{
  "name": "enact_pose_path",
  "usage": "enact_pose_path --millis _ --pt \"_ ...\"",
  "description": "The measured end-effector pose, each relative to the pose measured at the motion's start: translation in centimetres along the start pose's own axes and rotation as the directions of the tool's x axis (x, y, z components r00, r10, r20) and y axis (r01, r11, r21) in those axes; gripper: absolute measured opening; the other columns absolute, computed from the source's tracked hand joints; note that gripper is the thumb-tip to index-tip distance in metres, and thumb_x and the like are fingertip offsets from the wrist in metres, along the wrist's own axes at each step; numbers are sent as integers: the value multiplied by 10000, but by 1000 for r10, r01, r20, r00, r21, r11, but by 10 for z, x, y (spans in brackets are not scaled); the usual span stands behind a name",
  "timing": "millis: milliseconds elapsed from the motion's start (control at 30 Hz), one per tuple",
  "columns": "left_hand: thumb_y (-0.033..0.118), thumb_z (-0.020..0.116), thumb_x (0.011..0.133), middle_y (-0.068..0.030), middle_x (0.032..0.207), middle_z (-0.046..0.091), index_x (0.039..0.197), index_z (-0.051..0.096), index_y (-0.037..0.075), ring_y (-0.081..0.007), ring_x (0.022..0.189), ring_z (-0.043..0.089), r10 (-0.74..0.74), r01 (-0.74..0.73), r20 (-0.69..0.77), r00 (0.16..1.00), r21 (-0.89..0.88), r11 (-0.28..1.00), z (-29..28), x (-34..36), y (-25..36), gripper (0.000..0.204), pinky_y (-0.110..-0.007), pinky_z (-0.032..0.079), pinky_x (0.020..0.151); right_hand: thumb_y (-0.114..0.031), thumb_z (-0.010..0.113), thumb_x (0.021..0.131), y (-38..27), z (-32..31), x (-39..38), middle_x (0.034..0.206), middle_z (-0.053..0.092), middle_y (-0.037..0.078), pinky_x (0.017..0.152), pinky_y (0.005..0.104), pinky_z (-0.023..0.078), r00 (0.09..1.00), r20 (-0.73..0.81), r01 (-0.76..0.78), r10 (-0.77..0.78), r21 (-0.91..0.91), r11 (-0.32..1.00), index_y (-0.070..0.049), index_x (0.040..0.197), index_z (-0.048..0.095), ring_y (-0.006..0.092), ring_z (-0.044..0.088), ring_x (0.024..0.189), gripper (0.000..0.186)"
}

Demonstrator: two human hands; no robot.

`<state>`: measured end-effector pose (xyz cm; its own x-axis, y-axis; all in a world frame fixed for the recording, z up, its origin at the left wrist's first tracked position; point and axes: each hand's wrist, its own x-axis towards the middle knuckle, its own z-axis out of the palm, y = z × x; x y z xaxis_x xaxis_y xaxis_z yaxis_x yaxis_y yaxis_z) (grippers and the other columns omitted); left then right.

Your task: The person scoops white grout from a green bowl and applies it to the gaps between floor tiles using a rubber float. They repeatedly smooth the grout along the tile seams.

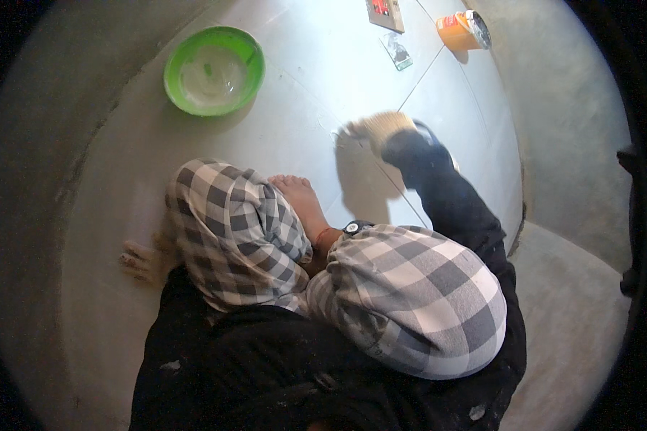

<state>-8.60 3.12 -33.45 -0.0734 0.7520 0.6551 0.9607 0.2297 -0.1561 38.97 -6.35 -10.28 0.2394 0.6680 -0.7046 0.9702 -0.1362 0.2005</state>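
Note:
My right hand (381, 131) reaches forward over the pale floor tiles (302, 79), close to a joint line between them. It wears a beige ribbed glove or cuff, and its bare fingertips look drawn together toward the left. A small pale spot shows at the fingertips; whether it is held or lies on the tile is unclear. My left hand (142, 262) rests on the floor beside my left knee, fingers spread and nothing visible in them. A similar beige cuff covers its wrist, partly hidden by the checked trousers.
A green basin (255, 75) with whitish contents stands at the far left. An orange bucket (456, 31) sits at the far right, near a brown flat box (385, 14) and a small flat packet (396, 52). Grey walls (568, 93) rise on both sides. My bare foot (300, 195) is on the floor.

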Motion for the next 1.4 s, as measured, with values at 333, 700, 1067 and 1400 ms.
enact_pose_path --millis 333,700,1067,1400 --pt "758 348 922 -57 1331 598 1285 609 233 -300 1228 573 9 -9 34 999 4 1000 -2 -7 -7 690 -528 467 965 -103 679 833 -39 17 43 1055 700 114 813 417 575 997 21 75 -73 -149 986 -124 1156 651 279 706 978 325" --pt "751 359 924 -59 1325 601 1274 616 229 -302 1222 577 -15 18 124 992 -22 1000 2 -9 2 679 -532 467 961 -88 700 810 59 79 -70 1005 745 87 856 343 542 960 211 -275 183 834 479 -112 1185 699 195 697 913 376" --pt "743 361 927 -67 1303 613 1265 624 225 -302 1212 582 33 -33 23 999 -27 999 8 -9 -5 672 -523 461 968 -221 630 866 23 70 -63 1107 707 151 920 345 512 903 62 -328 426 739 589 -172 1300 627 271 686 975 437" --pt "737 362 929 -73 1286 623 1258 630 223 -301 1204 585 62 -61 24 998 -35 998 5 -17 -7 667 -515 455 974 -96 427 967 -46 74 -43 1381 553 146 928 411 543 903 196 -400 382 56 915 -106 1442 394 285 665 1095 476"
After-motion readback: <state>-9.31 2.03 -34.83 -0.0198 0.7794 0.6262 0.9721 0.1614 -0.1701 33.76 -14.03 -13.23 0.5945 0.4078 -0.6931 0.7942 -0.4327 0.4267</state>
